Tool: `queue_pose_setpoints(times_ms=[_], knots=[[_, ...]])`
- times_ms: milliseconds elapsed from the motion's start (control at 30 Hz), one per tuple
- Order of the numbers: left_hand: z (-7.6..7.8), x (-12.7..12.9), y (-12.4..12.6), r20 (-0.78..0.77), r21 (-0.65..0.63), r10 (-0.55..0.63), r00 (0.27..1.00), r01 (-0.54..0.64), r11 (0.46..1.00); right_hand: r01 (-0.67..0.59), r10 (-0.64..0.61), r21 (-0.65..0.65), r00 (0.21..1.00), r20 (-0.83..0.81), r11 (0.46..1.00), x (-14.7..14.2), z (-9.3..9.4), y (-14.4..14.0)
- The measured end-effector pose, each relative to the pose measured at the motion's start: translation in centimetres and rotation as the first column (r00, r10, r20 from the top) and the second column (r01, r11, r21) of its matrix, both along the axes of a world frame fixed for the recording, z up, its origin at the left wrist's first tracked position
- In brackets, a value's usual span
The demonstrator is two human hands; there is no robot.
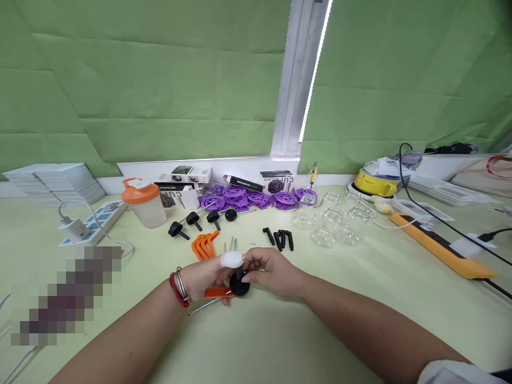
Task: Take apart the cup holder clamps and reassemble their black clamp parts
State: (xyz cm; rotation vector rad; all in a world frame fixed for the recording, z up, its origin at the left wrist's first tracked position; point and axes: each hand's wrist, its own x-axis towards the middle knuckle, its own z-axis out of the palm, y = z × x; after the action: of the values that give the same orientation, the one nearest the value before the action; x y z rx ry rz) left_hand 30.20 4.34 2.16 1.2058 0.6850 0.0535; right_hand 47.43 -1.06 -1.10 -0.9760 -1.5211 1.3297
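I am noting both hands gripping: left hand (206,280) fingers closing on an orange part (218,292), right hand (272,273) fingers pinching a black knob (239,287) just beside them, above the desk (280,341).

Black knob (239,288), orange brackets (204,245), purple discs (248,198), pale green table (280,330), yellow bowl (374,184).

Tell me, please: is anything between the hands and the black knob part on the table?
Nothing visible is. Both the left hand and the right hand already touch the black knob part, gripping it together, with an orange piece held beside it.
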Motion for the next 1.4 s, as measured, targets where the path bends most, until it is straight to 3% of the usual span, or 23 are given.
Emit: queue_pose_setpoints(times_ms=[167, 267, 333, 367, 400, 433, 467, 533, 567, 633, 700, 733, 767, 800, 833, 900, 1000, 1100, 1267, 1400], knots=[[0.4, 0.0, -0.2, -0.009, 0.039, -0.027, 1.0, 0.028, 0.999, 0.01, -0.01, 0.009, 1.0, 0.002, 1.0, 0.0, 0.0, 0.0], [1.2, 0.0, -0.6, -0.02, 0.092, -0.002, 1.0, 0.004, 0.996, 0.078, -0.078, 0.008, 0.997, 0.001, 0.997, 0.5, 0.9, -0.1], [1.8, 0.1, -1.3, -0.004, 0.244, 0.043, 0.999, -0.041, 0.969, 0.118, -0.119, -0.03, 0.993, -0.017, 0.993, 0.9, 1.8, -0.3], [2.0, 0.2, -1.8, 0.017, 0.376, 0.072, 0.997, -0.073, 0.924, 0.11, -0.113, -0.065, 0.993, -0.04, 0.992, 1.0, 2.2, -0.5], [2.0, 0.3, -2.3, 0.044, 0.536, 0.084, 0.995, -0.095, 0.839, 0.081, -0.089, -0.107, 0.993, -0.072, 0.991, 1.1, 2.6, -0.8], [1.9, 0.5, -2.9, 0.08, 0.698, 0.105, 0.991, -0.131, 0.704, 0.037, -0.053, -0.149, 0.993, -0.107, 0.988, 1.1, 2.9, -1.1], [1.6, 0.7, -3.4, 0.14, 0.827, 0.154, 0.978, -0.201, 0.525, -0.009, -0.017, -0.184, 0.99, -0.138, 0.983, 1.0, 3.2, -1.4], [0.6, 1.0, -4.2, 0.217, 0.955, 0.206, 0.954, -0.252, 0.158, -0.065, 0.028, -0.229, 0.987, -0.161, 0.971, 0.6, 3.5, -2.0], [0.0, 1.1, -4.3, 0.221, 0.971, 0.199, 0.955, -0.234, 0.042, -0.075, 0.04, -0.236, 0.988, -0.15, 0.969, 0.4, 3.7, -2.3], [-1.2, 1.2, -3.9, 0.248, 0.964, 0.149, 0.957, -0.228, -0.135, -0.052, 0.041, -0.198, 0.997, -0.059, 0.979, 0.5, 4.0, -2.4], [-2.0, 1.1, -2.8, 0.313, 0.911, 0.081, 0.946, -0.275, -0.308, 0.037, -0.031, -0.034, 0.987, 0.16, 0.999, 1.1, 4.5, -1.6], [-2.3, 1.0, -2.1, 0.346, 0.876, 0.067, 0.936, -0.297, -0.38, 0.087, -0.115, 0.099, 0.942, 0.314, 0.991, 1.7, 4.8, -0.8], [-2.4, 0.9, -1.4, 0.376, 0.847, 0.07, 0.924, -0.312, -0.431, 0.125, -0.24, 0.261, 0.847, 0.474, 0.957, 2.4, 5.0, 0.2], [-2.6, 0.7, -0.7, 0.399, 0.83, 0.087, 0.913, -0.319, -0.457, 0.119, -0.374, 0.41, 0.683, 0.627, 0.904, 3.2, 5.2, 1.5], [-2.7, 0.6, -0.1, 0.417, 0.825, 0.117, 0.901, -0.321, -0.464, 0.095, -0.483, 0.502, 0.47, 0.739, 0.86, 4.0, 5.4, 2.9], [-3.0, 0.5, 0.9, 0.429, 0.837, 0.186, 0.884, -0.312, -0.45, 0.014, -0.481, 0.481, 0.073, 0.874, 0.876, 5.6, 5.2, 6.0], [-3.6, 0.5, 1.7, 0.397, 0.875, 0.27, 0.877, -0.273, -0.399, 0.019, -0.427, 0.428, -0.024, 0.904, 0.904, 7.4, 4.1, 9.8], [-4.2, 0.4, 2.0, 0.357, 0.908, 0.325, 0.876, -0.245, -0.339, 0.041, -0.381, 0.385, -0.074, 0.922, 0.922, 8.5, 2.4, 11.7], [-4.7, 0.3, 2.6, 0.36, 0.928, 0.393, 0.846, -0.282, -0.241, 0.059, -0.33, 0.337, -0.11, 0.938, 0.94, 9.3, 0.4, 12.4], [-5.0, 0.2, 3.2, 0.366, 0.927, 0.468, 0.805, -0.361, -0.104, 0.068, -0.304, 0.312, -0.101, 0.947, 0.948, 9.5, -0.3, 12.5]])
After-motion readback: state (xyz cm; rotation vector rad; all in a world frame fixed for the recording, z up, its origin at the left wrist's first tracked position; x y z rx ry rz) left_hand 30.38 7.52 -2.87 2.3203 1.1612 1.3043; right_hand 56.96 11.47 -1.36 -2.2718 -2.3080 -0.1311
